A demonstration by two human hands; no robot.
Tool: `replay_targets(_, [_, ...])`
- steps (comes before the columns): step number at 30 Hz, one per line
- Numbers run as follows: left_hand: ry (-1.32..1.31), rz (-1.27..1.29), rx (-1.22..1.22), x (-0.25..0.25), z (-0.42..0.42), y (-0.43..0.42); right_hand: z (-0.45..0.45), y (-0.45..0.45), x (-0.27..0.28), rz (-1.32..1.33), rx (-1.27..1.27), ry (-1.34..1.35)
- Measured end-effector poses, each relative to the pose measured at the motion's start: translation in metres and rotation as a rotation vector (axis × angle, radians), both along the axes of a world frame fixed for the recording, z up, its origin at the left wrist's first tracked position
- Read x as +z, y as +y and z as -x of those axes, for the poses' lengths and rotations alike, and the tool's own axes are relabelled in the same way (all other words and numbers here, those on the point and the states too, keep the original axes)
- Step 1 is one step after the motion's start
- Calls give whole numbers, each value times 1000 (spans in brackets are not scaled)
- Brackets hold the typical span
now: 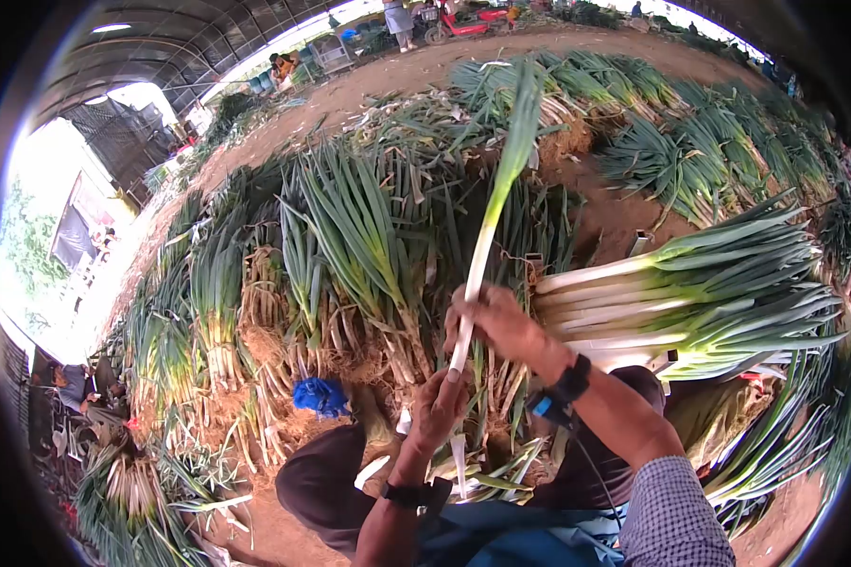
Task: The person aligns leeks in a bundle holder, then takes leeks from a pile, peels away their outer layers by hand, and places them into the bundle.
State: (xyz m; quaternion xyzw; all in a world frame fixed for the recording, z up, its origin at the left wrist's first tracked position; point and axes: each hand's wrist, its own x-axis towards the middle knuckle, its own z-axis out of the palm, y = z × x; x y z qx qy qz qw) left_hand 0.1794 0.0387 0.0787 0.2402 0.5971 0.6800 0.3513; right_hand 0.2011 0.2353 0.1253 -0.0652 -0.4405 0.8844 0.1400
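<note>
A single long green onion stands nearly upright in front of me, its white stalk low and its green leaf end high. My left hand is closed round the bottom end of the stalk. Higher up, my right hand grips the white part of the same stalk. To the right of my hands lies a stack of cleaned green onions, white ends toward me and leaves pointing right. Behind the held stalk stand uncleaned bunches with dry roots.
A blue bundle of string lies left of my hands. Peeled leaves litter the ground by my knees. More bunches lie at the lower left and others at the upper right. A red scooter and people are far back.
</note>
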Motion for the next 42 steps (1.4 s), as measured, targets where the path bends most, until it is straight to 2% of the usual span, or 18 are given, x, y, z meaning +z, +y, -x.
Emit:
replay_targets(1, [-59, 12, -29, 4, -9, -6, -3, 16, 15, -96, -55, -49])
replay_targets(4, [-218, 84, -115, 13, -42, -27, 10, 67, 20, 107, -328, 119])
replay_targets(7, [70, 222, 76, -31, -63, -47, 10, 81, 12, 83, -480, 44])
replay_targets(9, [515, 260, 191, -73, -46, -56, 12, 63, 4, 27, -464, 15])
replay_targets(10, [722, 330, 244, -24, -51, -44, 7, 50, 6, -153, -368, -155])
replay_targets(11, [767, 325, 247, -24, -46, -45, 7, 31, -4, 57, -297, -12])
replay_targets(13, [850, 328, 241, -31, -40, -51, 0, 23, -11, 14, -201, -73])
replay_targets(18, [582, 413, 110, -15, -58, -58, -27, 42, 0, -40, 143, 80])
replay_targets(21, [410, 332, 144, -20, -65, -60, -41, 40, 27, 111, 157, 86])
replay_targets(25, [691, 369, 267, -41, -58, -64, -37, 43, 10, -145, 52, 17])
replay_targets(27, [381, 346, 162, -44, -52, -67, -38, 49, 8, -169, 146, 108])
replay_targets(29, [-178, 77, 44, -55, -46, -78, -45, 51, 20, -403, 170, 58])
replay_targets(31, [-71, 70, 49, -57, -43, -80, -52, 54, 21, -486, 198, 46])
replay_targets(32, [-90, 151, 47, -41, -48, -76, -54, 46, 27, -392, 115, -33])
replay_targets(33, [52, 193, -17, -28, -53, -74, -56, 47, 30, -561, -26, -38])
replay_targets(34, [167, 198, -47, -32, -50, -73, -46, 43, 19, -155, -133, 109])
replay_targets(38, [272, 252, 71, -48, -45, -65, -56, 80, 31, -170, -451, 152])
replay_targets(42, [434, 346, -1, -7, -18, -12, -107, 129, 66, -282, -752, 83])
